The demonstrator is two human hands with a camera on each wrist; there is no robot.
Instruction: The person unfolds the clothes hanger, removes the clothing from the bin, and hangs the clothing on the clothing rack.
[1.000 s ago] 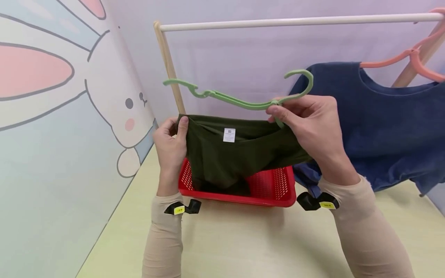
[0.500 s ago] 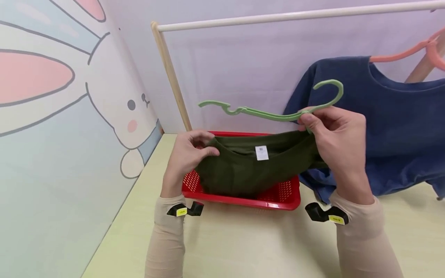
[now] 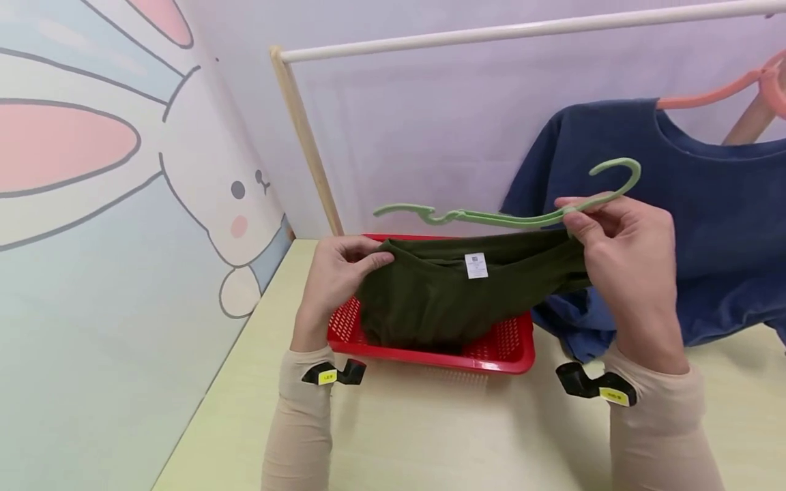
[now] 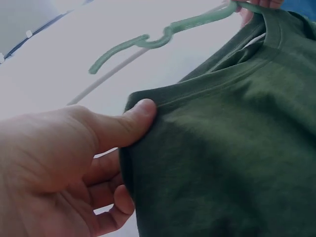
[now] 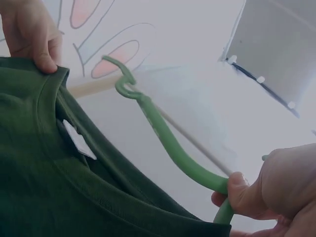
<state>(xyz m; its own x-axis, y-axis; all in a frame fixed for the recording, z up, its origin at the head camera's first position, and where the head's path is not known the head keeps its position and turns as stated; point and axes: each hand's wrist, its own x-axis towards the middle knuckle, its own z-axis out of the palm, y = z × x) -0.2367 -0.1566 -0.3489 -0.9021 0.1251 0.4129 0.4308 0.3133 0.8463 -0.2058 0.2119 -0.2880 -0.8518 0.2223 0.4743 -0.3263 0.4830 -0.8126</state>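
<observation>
A dark green T-shirt (image 3: 436, 300) is stretched at the neckline above a red basket (image 3: 424, 356), its white label (image 3: 475, 266) showing. At the neckline's left end my left hand (image 3: 334, 279) pinches the fabric between thumb and fingers. My right hand (image 3: 635, 256) pinches a light green hanger (image 3: 479, 217) just below its hook. One hanger arm extends left above the neckline; in the right wrist view the other arm (image 5: 224, 211) goes down into the shirt's right side, its end hidden. The right hand's lower fingers are partly hidden by the shirt.
Behind the hands stands a clothes rack with a white rail (image 3: 503, 32) and a wooden post (image 3: 307, 143). A navy T-shirt (image 3: 718, 225) hangs at the right on a coral hanger (image 3: 709, 99). A rabbit-painted wall (image 3: 202, 170) closes the left side.
Both hands, with the shirt and hanger, have moved right and down in the head view. The left hand has shifted its hold along the neckline, and the shirt sits lower over the basket.
</observation>
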